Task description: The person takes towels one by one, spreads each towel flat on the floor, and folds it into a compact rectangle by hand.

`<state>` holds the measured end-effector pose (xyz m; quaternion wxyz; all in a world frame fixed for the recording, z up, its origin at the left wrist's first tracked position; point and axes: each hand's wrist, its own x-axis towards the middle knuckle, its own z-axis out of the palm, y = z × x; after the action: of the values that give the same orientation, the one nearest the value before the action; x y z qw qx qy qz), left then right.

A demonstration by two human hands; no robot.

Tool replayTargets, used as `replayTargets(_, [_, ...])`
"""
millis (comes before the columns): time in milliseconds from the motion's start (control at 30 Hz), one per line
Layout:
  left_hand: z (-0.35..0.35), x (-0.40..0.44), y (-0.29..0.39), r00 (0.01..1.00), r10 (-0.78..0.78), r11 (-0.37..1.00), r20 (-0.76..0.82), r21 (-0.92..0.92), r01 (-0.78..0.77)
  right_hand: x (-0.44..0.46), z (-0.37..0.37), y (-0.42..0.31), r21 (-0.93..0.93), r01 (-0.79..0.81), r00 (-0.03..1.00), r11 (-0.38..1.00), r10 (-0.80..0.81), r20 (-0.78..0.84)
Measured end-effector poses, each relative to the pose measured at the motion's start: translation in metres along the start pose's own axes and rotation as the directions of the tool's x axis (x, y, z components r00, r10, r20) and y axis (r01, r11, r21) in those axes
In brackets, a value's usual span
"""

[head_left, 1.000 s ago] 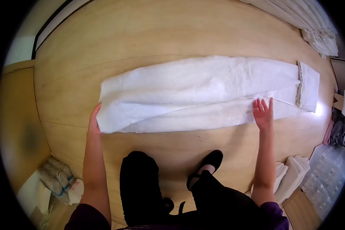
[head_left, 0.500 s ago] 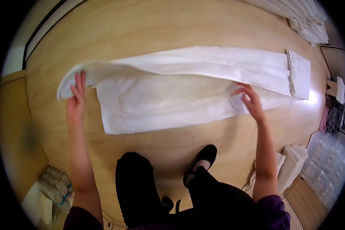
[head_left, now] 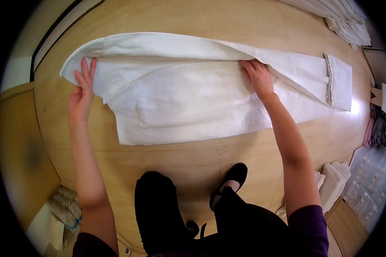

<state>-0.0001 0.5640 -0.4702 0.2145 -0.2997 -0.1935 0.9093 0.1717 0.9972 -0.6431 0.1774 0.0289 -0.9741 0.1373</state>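
A long piece of white towelling cloth (head_left: 180, 103) lies across the floor before me, its upper layer lifted into a raised flap (head_left: 154, 45) along the far side. At its right end a band is folded back like a cuff (head_left: 339, 81). My left hand (head_left: 83, 88) is against the inside of the flap's left end, fingers stretched out and slightly apart. Over the middle, my right hand (head_left: 259, 79) reaches to the flap's edge, its fingers extended against the cloth and the tips partly tucked at the fold. The underside of both hands is hidden.
My black-clad legs (head_left: 158, 205) and a black shoe (head_left: 233, 177) are close to the cloth's near edge. White fabric (head_left: 343, 19) is heaped at the far right. Folded white cloths (head_left: 334, 182) lie at the lower right, and bundled items (head_left: 66, 207) at the lower left.
The flap has been pushed farther away from me, exposing more of the cloth's inside. Both hands have moved forward, the right one also leftward to the flap's edge.
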Motion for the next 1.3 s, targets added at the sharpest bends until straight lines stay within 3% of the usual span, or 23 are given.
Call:
replayTargets(33, [-0.003, 0.000, 0.002, 1.000, 0.006, 1.000, -0.007, 0.008, -0.006, -0.001, 0.001, -0.004, -0.020, -0.123, 0.990, 0.992, 0.124, 0.062])
replayTargets(133, [-0.007, 0.000, 0.014, 0.995, -0.102, 0.995, 0.017, 0.023, 0.102, 0.009, 0.001, -0.002, -0.043, -0.165, 0.981, 0.985, 0.169, 0.100])
replayTargets(267, [-0.023, -0.023, 0.047, 0.976, -0.192, 0.972, 0.100, 0.158, 0.175, 0.018, 0.001, -0.008, 0.158, -0.215, 0.947, 0.964, 0.246, -0.208])
replayTargets(333, [-0.044, -0.035, 0.087, 0.965, -0.246, 0.941, 0.088, 0.261, 0.216, 0.002, 0.004, -0.010, 0.289, -0.293, 0.916, 0.912, 0.354, -0.190])
replayTargets(400, [-0.074, -0.050, 0.129, 0.999, -0.039, 0.815, -0.028, 0.578, 0.048, -0.027, 0.010, -0.002, 0.424, -0.418, 0.847, 0.804, 0.513, -0.139])
replayTargets(433, [-0.082, -0.055, 0.140, 0.995, 0.082, 0.701, -0.050, 0.713, -0.022, -0.040, -0.004, 0.000, 0.762, -0.629, 0.565, 0.155, 0.764, 0.311])
replayTargets(467, [-0.090, -0.054, 0.114, 0.968, 0.248, 0.313, -0.040, 0.949, -0.041, -0.042, -0.024, -0.003, 0.887, -0.445, 0.478, -0.125, 0.804, 0.354])
replayTargets(500, [-0.093, -0.058, 0.122, 0.957, 0.263, 0.290, -0.122, 0.956, 0.042, -0.069, -0.031, 0.020, 0.758, 0.056, 0.431, -0.650, 0.700, 0.569])
replayTargets(533, [-0.099, -0.063, 0.130, 0.938, 0.278, 0.269, -0.208, 0.954, 0.132, -0.074, -0.059, 0.020, 0.635, 0.193, 0.564, -0.748, 0.614, 0.552])
replayTargets(567, [-0.103, -0.066, 0.129, 0.928, 0.306, 0.258, -0.211, 0.957, 0.133, -0.084, -0.075, 0.025, 0.628, 0.213, 0.566, -0.748, 0.619, 0.544])
replayTargets(600, [-0.107, -0.068, 0.125, 0.919, 0.331, 0.245, -0.213, 0.960, 0.134, -0.085, -0.089, 0.028, 0.693, 0.191, 0.366, -0.696, 0.705, 0.608])
replayTargets(667, [-0.113, -0.068, 0.120, 0.900, 0.386, 0.190, -0.202, 0.972, 0.136, -0.112, -0.082, 0.072, 0.668, 0.036, 0.213, -0.743, 0.659, 0.722])
replayTargets(733, [-0.116, -0.068, 0.117, 0.880, 0.444, 0.100, -0.167, 0.986, 0.136, -0.135, -0.071, 0.107, 0.667, 0.051, 0.380, -0.743, 0.632, 0.675])
replayTargets(767, [-0.117, -0.068, 0.117, 0.883, 0.450, 0.032, -0.133, 0.991, 0.133, -0.113, -0.088, 0.088, 0.769, 0.063, 0.229, -0.636, 0.760, 0.609])
replayTargets(800, [-0.117, -0.070, 0.116, 0.886, 0.453, -0.035, -0.095, 0.992, 0.124, -0.101, -0.103, 0.072, 0.840, -0.026, 0.218, -0.542, 0.817, 0.534])
replayTargets(867, [-0.119, -0.074, 0.115, 0.874, 0.484, -0.158, -0.047, 0.977, 0.140, -0.120, -0.122, 0.063, 0.915, -0.133, 0.101, -0.381, 0.913, 0.395])
replayTargets(933, [-0.125, -0.078, 0.116, 0.837, 0.547, -0.271, -0.019, 0.942, 0.198, -0.165, -0.126, 0.070, 0.928, -0.166, 0.128, -0.334, 0.926, 0.356])
replayTargets(967, [-0.135, -0.076, 0.125, 0.839, 0.539, -0.415, 0.076, 0.890, 0.186, -0.180, -0.121, 0.070, 0.882, -0.319, -0.026, -0.347, 0.933, 0.358])
replayTargets(1033, [-0.163, -0.069, 0.148, 0.842, 0.478, -0.675, 0.250, 0.717, 0.171, -0.207, -0.101, 0.070, 0.787, -0.475, -0.062, -0.394, 0.907, 0.417])
replayTargets(1067, [-0.169, -0.065, 0.151, 0.826, 0.496, -0.710, 0.268, 0.673, 0.208, -0.210, -0.095, 0.064, 0.747, -0.510, -0.100, -0.426, 0.892, 0.440])
replayTargets(1133, [-0.178, -0.057, 0.150, 0.794, 0.526, -0.767, 0.305, 0.574, 0.287, -0.209, -0.089, 0.065, 0.706, -0.629, -0.051, -0.326, 0.923, 0.381])
replayTargets(1267, [-0.188, -0.053, 0.148, 0.690, 0.390, -0.915, 0.610, 0.169, 0.367, -0.213, -0.091, 0.070, 0.640, -0.727, -0.045, -0.249, 0.947, 0.317])
replayTargets(1300, [-0.191, -0.054, 0.150, 0.682, 0.371, -0.920, 0.630, 0.148, 0.364, -0.217, -0.094, 0.074, 0.521, -0.839, 0.007, -0.159, 0.953, 0.302])
